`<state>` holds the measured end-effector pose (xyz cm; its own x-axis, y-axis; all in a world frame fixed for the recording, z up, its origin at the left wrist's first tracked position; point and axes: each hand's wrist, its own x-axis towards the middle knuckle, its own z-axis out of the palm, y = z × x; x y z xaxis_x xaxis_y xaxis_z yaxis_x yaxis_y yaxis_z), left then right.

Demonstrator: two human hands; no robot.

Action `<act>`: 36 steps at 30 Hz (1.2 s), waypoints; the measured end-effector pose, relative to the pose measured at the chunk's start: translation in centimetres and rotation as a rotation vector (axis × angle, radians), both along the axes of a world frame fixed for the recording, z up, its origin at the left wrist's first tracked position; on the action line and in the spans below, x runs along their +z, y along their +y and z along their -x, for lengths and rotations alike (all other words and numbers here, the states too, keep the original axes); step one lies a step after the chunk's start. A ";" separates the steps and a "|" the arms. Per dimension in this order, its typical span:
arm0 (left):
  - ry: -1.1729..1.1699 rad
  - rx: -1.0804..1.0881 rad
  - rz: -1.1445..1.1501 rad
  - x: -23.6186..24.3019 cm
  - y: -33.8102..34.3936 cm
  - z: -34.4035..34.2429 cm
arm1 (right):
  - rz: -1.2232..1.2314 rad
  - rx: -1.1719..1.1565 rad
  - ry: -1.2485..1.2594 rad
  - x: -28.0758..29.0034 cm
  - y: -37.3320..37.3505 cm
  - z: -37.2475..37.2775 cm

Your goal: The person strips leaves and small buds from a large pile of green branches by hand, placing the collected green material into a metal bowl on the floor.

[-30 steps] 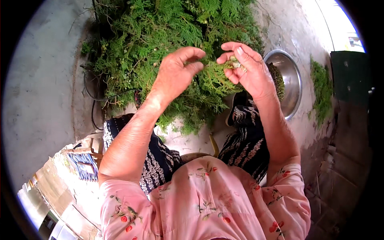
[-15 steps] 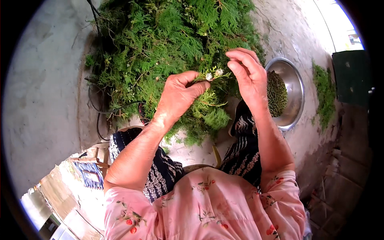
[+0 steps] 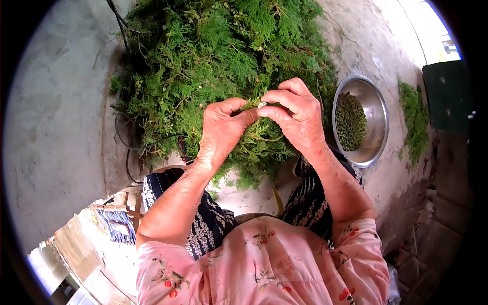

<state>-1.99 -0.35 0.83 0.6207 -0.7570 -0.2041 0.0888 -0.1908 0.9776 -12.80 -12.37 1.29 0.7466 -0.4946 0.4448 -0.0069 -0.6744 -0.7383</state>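
Note:
My left hand [image 3: 221, 127] pinches a leafy green sprig [image 3: 250, 105] between thumb and index finger, in front of a big pile of feathery evergreen branches [image 3: 218, 51]. My right hand [image 3: 300, 117] meets it from the right, thumb and index finger closed on a small pale, knobbly cone [image 3: 262, 104] on that sprig, the other fingers curled above. A steel bowl [image 3: 373, 137] holding a mound of small green cones [image 3: 351, 122] lies just right of my right hand.
Loose greenery [image 3: 413, 122] lies right of the bowl, beside a dark green panel [image 3: 445, 94]. A concrete surface [image 3: 56, 127] fills the left, with black cables [image 3: 133, 148] along its edge. A woven stool [image 3: 116, 223] is at lower left, and my patterned-trousered legs [image 3: 165, 185] flank the pile.
My right hand, raised with fingers apart, has come down and left onto the sprig and closed on the cone. My left hand has moved slightly lower, having closed on the sprig.

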 end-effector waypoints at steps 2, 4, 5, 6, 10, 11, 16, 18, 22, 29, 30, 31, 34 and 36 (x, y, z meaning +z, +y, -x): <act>-0.015 -0.008 -0.008 0.0 0.0 0.0 | -0.014 0.006 -0.039 0.1 0.0 -0.2; 0.001 0.035 0.004 0.0 0.1 -0.1 | -0.327 -0.081 -0.018 0.3 -0.2 -0.2; 0.004 0.064 0.006 0.1 0.2 0.0 | -0.527 -0.130 0.068 0.4 -0.4 -0.2; 0.021 0.071 -0.003 0.1 0.3 0.0 | -0.763 -0.109 -0.036 0.7 -1.1 0.1; -0.141 0.069 0.045 0.5 0.2 0.5 | -1.344 0.067 -0.291 1.2 -3.0 0.5; -0.178 0.044 0.034 0.6 0.2 0.5 | -1.331 0.091 -0.223 1.1 -3.2 0.6; -0.288 -0.077 0.083 1.0 0.2 0.4 | -0.959 0.141 0.201 1.1 -2.8 0.9; -0.248 -0.111 0.110 1.1 0.2 0.4 | -0.992 0.189 0.300 1.1 -2.6 1.0; -0.247 -0.160 0.116 0.8 0.2 0.3 | -0.912 0.284 0.262 1.1 -2.3 1.1; -0.357 -0.231 0.117 0.3 0.3 -0.1 | -0.832 0.244 0.443 0.8 -2.0 1.0; -0.337 -0.225 0.131 0.4 0.4 -0.2 | -0.869 0.240 0.483 0.7 -2.0 1.1; -0.288 -0.216 0.148 0.4 0.5 -0.2 | -0.915 0.245 0.509 0.6 -2.1 1.1; -0.187 -0.197 0.170 0.7 0.5 -0.1 | -1.123 0.262 0.392 -0.1 -2.1 1.0; -0.180 -0.199 0.119 0.9 0.4 0.0 | -1.288 0.245 0.206 -0.8 -2.1 0.8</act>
